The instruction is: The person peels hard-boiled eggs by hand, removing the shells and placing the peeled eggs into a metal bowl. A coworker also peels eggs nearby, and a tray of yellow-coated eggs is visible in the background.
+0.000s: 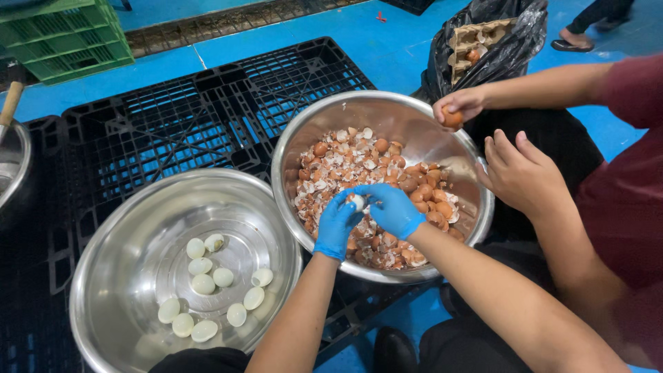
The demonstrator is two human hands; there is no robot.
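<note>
My left hand [338,222]: blue-gloved, fingers curled round the side of a boiled egg [358,202], steadying it over the shell bowl.
My right hand [394,209]: also blue-gloved, pinching at the same egg from the other side, thumb and fingertips closed on it as I pick at the shell.
The egg in hand: mostly white where it shows between my gloves, so I judge it nearly peeled; how much shell clings underneath I cannot tell.
Shell bowl [387,103]: a big steel bowl right in front of me, heaped with broken brown shell [338,162] and, on its right side, whole brown eggs [425,193] not yet cracked.
Peeled-egg bowl [138,207]: a second steel bowl just to the left, touching or nearly touching the first; about ten peeled eggs [207,283] lie on its bottom, most of the bowl bare.
Done so far: a small batch is peeled, and the shell pile looks larger than that batch alone would give.
Left to do: a fair cluster of unpeeled eggs remains in the shell bowl, and a black bag [497,48] behind it holds cardboard egg trays, at least one with a brown egg in it.
Co-worker: another person in a dark red sleeve sits at my right, one bare hand [459,105] holding a brown egg at the bowl's rim, the other bare hand [518,173] open, resting on the rim.
Underneath: both bowls sit on a black plastic pallet [173,117] on a blue floor.
</note>
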